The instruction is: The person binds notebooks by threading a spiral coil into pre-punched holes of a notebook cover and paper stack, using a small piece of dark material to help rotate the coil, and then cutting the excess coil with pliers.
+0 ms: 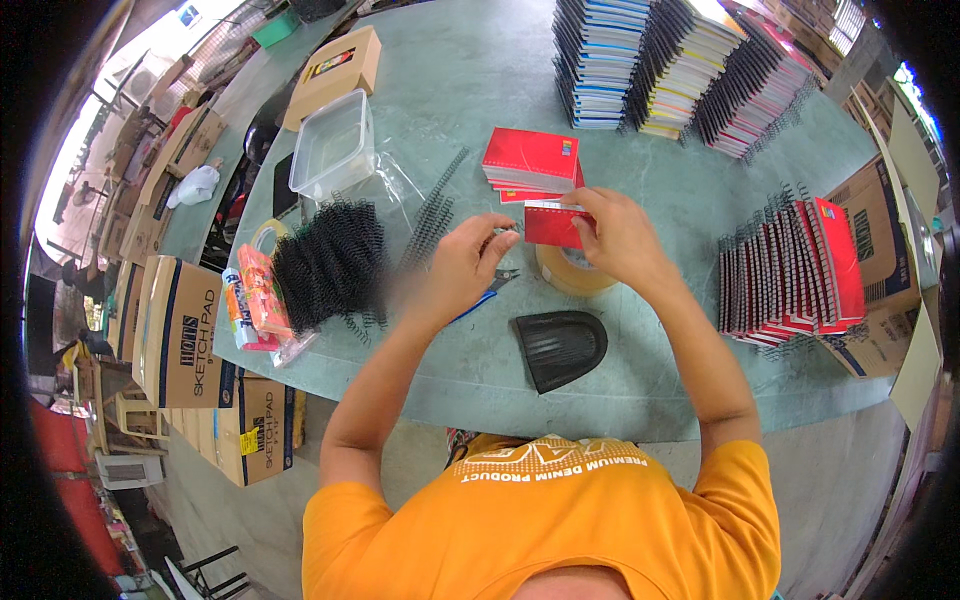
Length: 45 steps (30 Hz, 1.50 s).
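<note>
My right hand grips a small red notebook by its top edge, just above the table. My left hand is pinched on a black spiral wire coil at the notebook's left edge; blue-handled pliers lie under that hand. A short stack of red notebooks lies just beyond. A pile of black wire coils sits to the left, with loose coil strips beside it.
A tape roll and a black ribbed cover lie near my hands on the green table. Bound red notebooks stand at right, tall spiral-pad stacks at the back, a clear plastic tub and cartons at left.
</note>
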### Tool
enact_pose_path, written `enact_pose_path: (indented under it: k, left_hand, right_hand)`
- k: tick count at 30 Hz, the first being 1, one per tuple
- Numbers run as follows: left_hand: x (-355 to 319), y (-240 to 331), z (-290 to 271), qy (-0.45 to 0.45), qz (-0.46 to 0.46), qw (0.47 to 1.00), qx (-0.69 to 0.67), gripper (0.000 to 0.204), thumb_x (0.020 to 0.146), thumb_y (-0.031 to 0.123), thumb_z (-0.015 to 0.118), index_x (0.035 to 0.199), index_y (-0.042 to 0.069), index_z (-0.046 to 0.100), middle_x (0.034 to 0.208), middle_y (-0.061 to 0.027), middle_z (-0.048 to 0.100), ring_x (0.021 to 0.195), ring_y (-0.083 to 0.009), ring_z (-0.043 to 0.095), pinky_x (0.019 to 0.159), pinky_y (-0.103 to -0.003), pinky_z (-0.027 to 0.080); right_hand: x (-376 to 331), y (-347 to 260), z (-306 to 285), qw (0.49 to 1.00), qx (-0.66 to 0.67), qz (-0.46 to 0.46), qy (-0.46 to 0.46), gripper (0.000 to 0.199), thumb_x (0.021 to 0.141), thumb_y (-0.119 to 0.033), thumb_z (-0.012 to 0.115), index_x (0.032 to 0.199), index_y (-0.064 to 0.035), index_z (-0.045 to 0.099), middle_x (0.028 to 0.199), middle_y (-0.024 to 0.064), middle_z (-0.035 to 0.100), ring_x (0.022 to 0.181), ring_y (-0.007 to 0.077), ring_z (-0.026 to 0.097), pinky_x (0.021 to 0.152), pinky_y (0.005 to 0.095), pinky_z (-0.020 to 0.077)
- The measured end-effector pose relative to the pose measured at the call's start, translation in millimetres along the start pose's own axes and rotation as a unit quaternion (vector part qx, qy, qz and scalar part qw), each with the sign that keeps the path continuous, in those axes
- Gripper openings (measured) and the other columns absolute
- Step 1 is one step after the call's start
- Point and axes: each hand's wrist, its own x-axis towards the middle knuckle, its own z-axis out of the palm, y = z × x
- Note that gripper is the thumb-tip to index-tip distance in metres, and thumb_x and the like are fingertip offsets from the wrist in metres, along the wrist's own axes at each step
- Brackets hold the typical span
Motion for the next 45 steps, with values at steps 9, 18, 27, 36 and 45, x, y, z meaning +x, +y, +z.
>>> enact_pose_path:
  k: [9,18,27,36,45]
  left_hand:
    - [6,16,3,-0.016,-0.023,0.999,0.023,0.030,0.094,0.029,0.051,0.093,0.000,0.062,0.064,-0.0066,0.057,0.058,-0.0135,0.053,0.057,-0.027,0.044]
    - [18,10,4,-0.019,-0.106,0.992,-0.067,0.029,0.092,0.029,0.053,0.093,0.001,0.060,0.063,-0.0034,0.057,0.056,-0.0097,0.052,0.055,-0.024,0.043]
    - [28,11,-12,-0.050,0.030,0.998,0.025,0.025,0.088,0.024,0.059,0.100,0.002,0.061,0.074,-0.0075,0.060,0.065,-0.0162,0.057,0.063,-0.030,0.045]
    - [21,22,-8,0.047,0.132,0.979,0.148,0.018,0.075,0.015,0.069,0.088,0.005,0.061,0.085,-0.0115,0.057,0.080,-0.0280,0.056,0.071,-0.037,0.043]
    - [-51,24,68,-0.254,0.061,0.955,0.139,0.042,0.076,0.021,0.067,0.115,0.008,0.055,0.094,-0.0160,0.057,0.095,-0.0357,0.055,0.082,-0.044,0.044]
  right_hand:
    - [-2,-6,-2,1.000,-0.005,-0.012,0.004,0.016,0.079,-0.012,0.060,0.094,-0.0117,0.066,0.089,0.0094,0.064,0.083,0.0302,0.061,0.073,0.0425,0.0481]
    - [-4,-7,1,1.000,0.001,-0.028,0.002,0.021,0.077,-0.007,0.062,0.097,-0.0119,0.065,0.085,0.0100,0.063,0.079,0.0307,0.060,0.067,0.0405,0.0477]
    - [1,-10,13,0.999,-0.026,-0.030,-0.009,0.012,0.078,-0.018,0.061,0.088,-0.0107,0.064,0.079,0.0123,0.064,0.079,0.0312,0.062,0.069,0.0448,0.0461]
    - [10,-21,18,0.999,0.012,-0.034,-0.007,0.012,0.080,-0.019,0.060,0.089,-0.0100,0.061,0.078,0.0137,0.064,0.077,0.0322,0.062,0.067,0.0451,0.0453]
    - [14,-24,20,0.992,0.119,-0.027,-0.015,0.018,0.077,-0.007,0.062,0.094,-0.0093,0.056,0.087,0.0113,0.063,0.082,0.0303,0.061,0.069,0.0402,0.0476]
